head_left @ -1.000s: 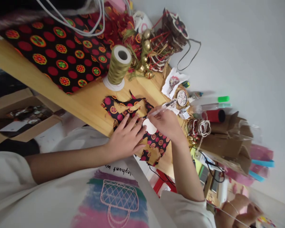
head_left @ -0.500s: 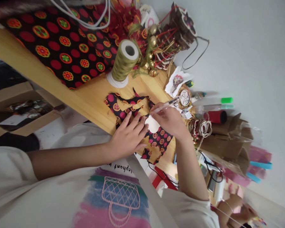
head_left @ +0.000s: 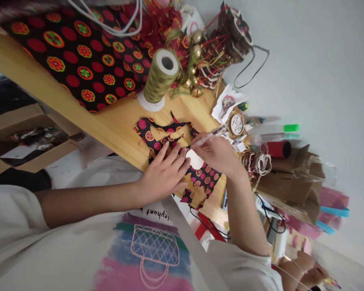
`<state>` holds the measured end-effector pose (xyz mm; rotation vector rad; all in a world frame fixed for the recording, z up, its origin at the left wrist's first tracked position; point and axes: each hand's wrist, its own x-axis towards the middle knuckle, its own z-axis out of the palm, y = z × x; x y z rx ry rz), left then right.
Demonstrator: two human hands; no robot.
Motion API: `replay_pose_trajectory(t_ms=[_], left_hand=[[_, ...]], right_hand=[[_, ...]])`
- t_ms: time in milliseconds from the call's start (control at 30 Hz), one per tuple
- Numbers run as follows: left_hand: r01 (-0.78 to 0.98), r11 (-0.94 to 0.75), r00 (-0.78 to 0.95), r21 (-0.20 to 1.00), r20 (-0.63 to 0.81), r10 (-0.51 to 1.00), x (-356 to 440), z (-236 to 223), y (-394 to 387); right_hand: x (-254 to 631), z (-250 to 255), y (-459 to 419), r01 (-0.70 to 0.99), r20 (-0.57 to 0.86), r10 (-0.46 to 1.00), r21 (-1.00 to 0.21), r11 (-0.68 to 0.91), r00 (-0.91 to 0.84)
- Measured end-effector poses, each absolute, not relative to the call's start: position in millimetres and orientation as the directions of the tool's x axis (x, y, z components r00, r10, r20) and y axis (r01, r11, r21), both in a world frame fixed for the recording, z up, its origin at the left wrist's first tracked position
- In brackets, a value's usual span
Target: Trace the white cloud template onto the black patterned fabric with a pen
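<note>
Head view: R hand (head_left: 216, 155) has a slim clear-barrelled pen (head_left: 210, 135) pinched btwn thumb & fingers, barrel slanting up & away. Writing end is down by the edge of a small round white card-like disc (head_left: 195, 160); exact tip too hidden to tell if it's touching. L hand (head_left: 162, 176) is palm-down, fingers spread, gripping nothing, just pressing; one fingertip is at the disc's near edge, the rest on the black printed cloth w/ magenta & orange dots (head_left: 202, 178).

Disc lies flat on that cloth, btwn the hands. Cloth is ragged, w/ gaps cut in it; the pale wooden tabletop (head_left: 121, 129) shows thru. Beyond L hand stands an olive-green thread cone on a white base (head_left: 159, 81), near a bigger spread of black fabric w/ red dots & flower rounds (head_left: 75, 60). Another person's hand (head_left: 317, 277) is at lower R, well apart.

Step in hand: looks like marking round the disc, prob. mid-outline, tho no line is legible. Next move calls for L fingers pinning disc & cloth w/o slip, pen kept tight to the rim, fingertips clear of its path.
</note>
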<state>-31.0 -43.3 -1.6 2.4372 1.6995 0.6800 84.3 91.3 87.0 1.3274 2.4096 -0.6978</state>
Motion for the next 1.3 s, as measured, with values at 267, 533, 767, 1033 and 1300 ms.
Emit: replay_pose_trajectory(t_ms=[267, 533, 767, 1033, 1300], left_hand=[[0.871, -0.375, 0.283, 0.318, 0.298, 0.912, -31.0, -1.3, -42.0], [0.871, -0.369, 0.282, 0.324, 0.286, 0.916, -31.1, -0.6, -43.0], [0.864, -0.369, 0.273, 0.343, 0.296, 0.915, -30.0, -1.4, -42.8], [0.864, -0.365, 0.271, 0.347, 0.29, 0.918, -29.6, -0.5, -42.7], [0.863, -0.362, 0.265, 0.354, 0.293, 0.919, -29.8, -1.6, -43.4]], right_hand=[[86.9, 84.8, 91.7, 0.854, -0.456, 0.723, -0.289, 0.432, -0.52], [88.6, 88.1, 91.5, 0.832, -0.487, 0.675, -0.347, 0.434, -0.555], [86.4, 86.1, 91.6, 0.829, -0.468, 0.687, -0.262, 0.494, -0.556], [89.2, 87.2, 90.6, 0.821, -0.469, 0.674, -0.317, 0.475, -0.571], [87.3, 85.3, 90.8, 0.839, -0.445, 0.711, -0.27, 0.473, -0.544]])
